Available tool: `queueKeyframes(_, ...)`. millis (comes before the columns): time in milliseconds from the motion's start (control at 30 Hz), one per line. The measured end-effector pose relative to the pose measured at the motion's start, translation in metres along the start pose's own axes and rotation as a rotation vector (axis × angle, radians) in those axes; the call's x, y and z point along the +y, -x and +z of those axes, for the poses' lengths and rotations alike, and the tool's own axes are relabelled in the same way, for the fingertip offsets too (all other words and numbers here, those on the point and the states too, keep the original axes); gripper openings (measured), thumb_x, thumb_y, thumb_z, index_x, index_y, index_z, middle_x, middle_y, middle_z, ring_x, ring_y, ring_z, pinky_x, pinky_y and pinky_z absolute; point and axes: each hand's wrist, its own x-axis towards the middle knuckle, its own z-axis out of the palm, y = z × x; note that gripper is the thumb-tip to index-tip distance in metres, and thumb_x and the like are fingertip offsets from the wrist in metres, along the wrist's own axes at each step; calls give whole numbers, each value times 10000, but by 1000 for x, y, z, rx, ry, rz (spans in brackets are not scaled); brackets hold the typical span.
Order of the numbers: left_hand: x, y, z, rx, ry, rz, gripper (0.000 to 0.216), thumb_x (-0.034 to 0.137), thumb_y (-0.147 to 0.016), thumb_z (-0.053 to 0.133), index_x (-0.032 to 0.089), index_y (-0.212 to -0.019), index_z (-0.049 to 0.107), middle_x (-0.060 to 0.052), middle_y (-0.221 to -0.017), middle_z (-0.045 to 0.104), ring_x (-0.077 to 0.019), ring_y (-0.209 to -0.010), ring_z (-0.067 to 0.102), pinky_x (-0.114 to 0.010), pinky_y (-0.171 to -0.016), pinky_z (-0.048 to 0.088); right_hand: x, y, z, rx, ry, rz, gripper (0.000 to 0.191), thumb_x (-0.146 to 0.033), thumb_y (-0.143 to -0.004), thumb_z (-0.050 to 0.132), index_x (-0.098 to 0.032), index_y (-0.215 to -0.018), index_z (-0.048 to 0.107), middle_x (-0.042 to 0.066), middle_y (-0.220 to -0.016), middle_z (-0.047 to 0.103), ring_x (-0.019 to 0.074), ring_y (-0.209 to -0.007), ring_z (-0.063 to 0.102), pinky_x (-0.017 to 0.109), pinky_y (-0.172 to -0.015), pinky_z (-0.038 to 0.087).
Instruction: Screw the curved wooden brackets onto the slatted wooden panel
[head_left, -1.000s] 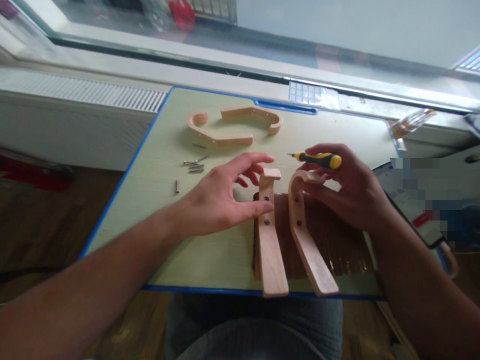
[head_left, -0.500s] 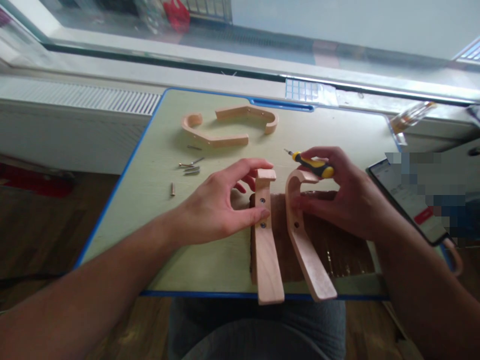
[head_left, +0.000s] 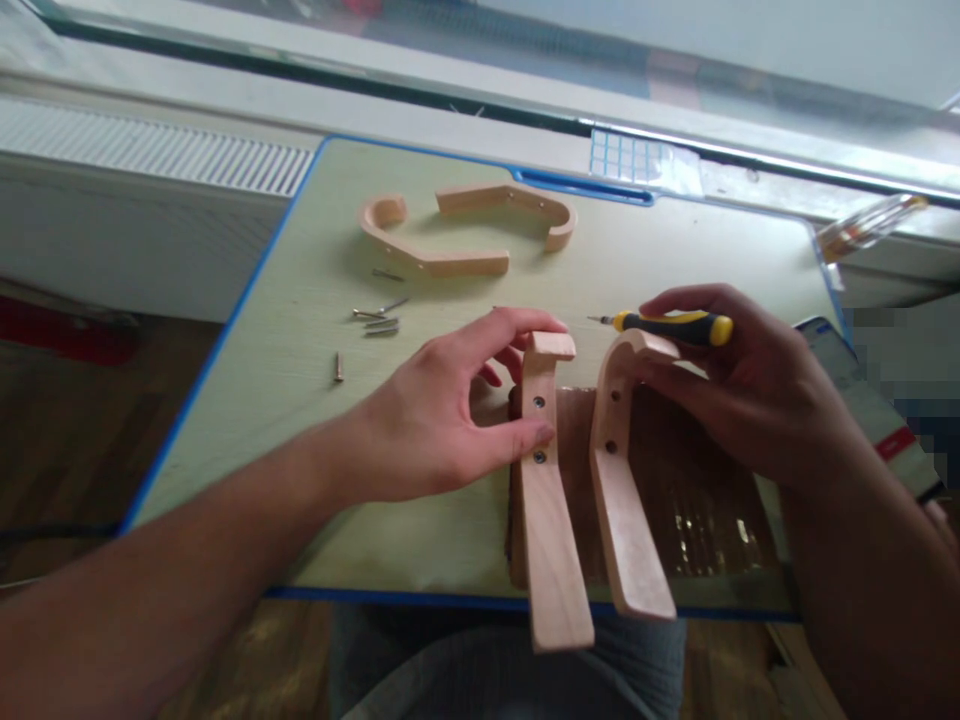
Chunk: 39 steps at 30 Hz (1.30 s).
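Note:
Two curved wooden hooks lie on a dark wooden board (head_left: 675, 490) at the near edge of the green desk (head_left: 300, 350). My left hand (head_left: 442, 410) pinches the left hook (head_left: 547, 500), thumb by its two screws and fingers over its top end. My right hand (head_left: 742, 390) holds a yellow-and-black screwdriver (head_left: 671, 325) between its fingers and also steadies the right hook (head_left: 619, 480) at its bent top. The screwdriver tip points left, apart from both hooks.
Two more wooden hooks (head_left: 420, 245) (head_left: 517, 205) lie at the back of the desk. Several loose screws (head_left: 379, 318) lie left of my left hand, one screw (head_left: 338, 367) apart. A phone (head_left: 870, 410) lies at the right edge. A radiator (head_left: 150, 160) runs behind.
The view has dropped and shifted slightly. The right hook now stands straighter, nearly parallel to the left one. My right hand has turned the screwdriver closer to level. My left hand keeps its grip.

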Motion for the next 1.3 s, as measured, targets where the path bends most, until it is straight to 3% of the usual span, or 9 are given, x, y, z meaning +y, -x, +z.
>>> queueKeyframes(233,-2,2,1,15,-3,-1,653,343,-884,898,314,-1492,661,-70,-1432,726,-268,-1236,723,-369,-924,664,-2,1,5,20,70,-33,356,-416,-948,878,-300,-1250,729,58,-1151,807,261,-963,790,450,-864,694)
queueKeyframes(500,0,1,0,21,-35,27,634,322,-879,889,296,-1475,672,-59,-1337,753,-213,-1029,725,-371,-924,652,-3,-1,-4,-5,-12,2,362,-445,-937,905,-310,-1238,754,53,-1111,811,251,-918,790,433,-822,701)
queueKeyframes(833,-1,2,1,19,-39,40,652,331,-884,901,286,-1493,672,-72,-1383,749,-214,-1048,727,-361,-904,649,-13,1,14,-29,106,-96,303,-311,-966,853,-290,-1232,710,57,-1203,804,250,-1028,784,429,-927,673)
queueKeyframes(1067,-1,1,2,13,15,19,665,304,-870,909,294,-1491,673,-76,-1435,735,-257,-1195,735,-354,-941,660,-6,-2,16,-81,23,-32,330,-349,-1001,811,-300,-1297,674,44,-1117,807,225,-906,770,369,-757,657)
queueKeyframes(1300,0,1,1,6,-25,42,663,296,-891,887,279,-1514,662,-78,-1460,728,-235,-1169,739,-349,-970,656,-8,-4,17,-102,88,-62,333,-314,-1017,771,-298,-1330,658,55,-1219,778,225,-963,756,380,-814,652)
